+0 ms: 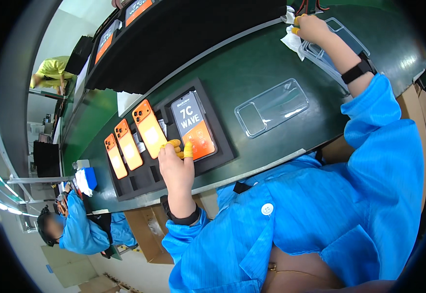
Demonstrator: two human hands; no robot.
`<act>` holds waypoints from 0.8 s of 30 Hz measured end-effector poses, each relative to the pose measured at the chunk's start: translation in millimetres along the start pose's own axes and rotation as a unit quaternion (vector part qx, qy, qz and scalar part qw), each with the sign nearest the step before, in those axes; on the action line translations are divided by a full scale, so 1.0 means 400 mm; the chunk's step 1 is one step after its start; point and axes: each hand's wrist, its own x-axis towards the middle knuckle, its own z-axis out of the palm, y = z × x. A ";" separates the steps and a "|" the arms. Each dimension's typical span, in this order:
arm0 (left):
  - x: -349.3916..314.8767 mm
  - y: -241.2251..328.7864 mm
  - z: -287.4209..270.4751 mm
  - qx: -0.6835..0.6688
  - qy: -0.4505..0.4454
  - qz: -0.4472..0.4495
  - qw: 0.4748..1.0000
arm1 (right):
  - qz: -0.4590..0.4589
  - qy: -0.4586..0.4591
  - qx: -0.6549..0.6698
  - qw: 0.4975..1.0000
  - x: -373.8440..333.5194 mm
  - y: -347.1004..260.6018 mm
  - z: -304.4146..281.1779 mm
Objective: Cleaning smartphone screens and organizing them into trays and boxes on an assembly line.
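Note:
My left hand [178,168], yellow cots on its fingers, reaches over the black foam tray [225,161]. Its fingers are apart, at the lower end of an orange phone [148,129] and the lower left of a phone with a grey and orange printed front [193,124]. Two more orange phones [128,145] [116,156] lean in slots farther left. At the far right, my right hand [315,30] pinches crumpled white tissue [288,16] between cot-covered fingers. Below it lies another white piece [293,42], beside stacked clear phone cases [347,36].
A single clear case [271,108] lies on the green table [213,73] right of the tray. A black shelf [174,44] carrying more printed-front phones overhangs the back. A co-worker in blue [83,227] sits left, near a blue box [90,178]. Cardboard boxes [149,234] stand below.

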 end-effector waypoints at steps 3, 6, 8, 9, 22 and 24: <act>0.014 -0.030 0.010 0.079 0.035 0.013 0.996 | 0.027 -0.132 0.029 0.991 0.013 -0.015 0.025; 0.037 -0.079 -0.014 0.105 0.059 -0.056 0.991 | 0.005 -0.086 0.007 0.996 0.023 -0.013 0.043; 0.043 -0.117 -0.026 0.107 0.053 -0.104 0.987 | 0.006 -0.047 -0.006 0.999 0.039 -0.017 0.056; 0.041 -0.133 -0.021 0.109 0.054 -0.105 0.987 | 0.010 -0.007 -0.021 1.000 0.048 -0.017 0.062; 0.066 -0.167 0.007 0.175 0.040 -0.159 0.971 | -0.275 0.070 0.291 0.914 -0.235 -0.122 -0.100; 0.077 -0.183 0.008 0.173 0.020 -0.159 0.972 | -0.454 -0.051 0.281 0.844 -0.319 -0.146 -0.113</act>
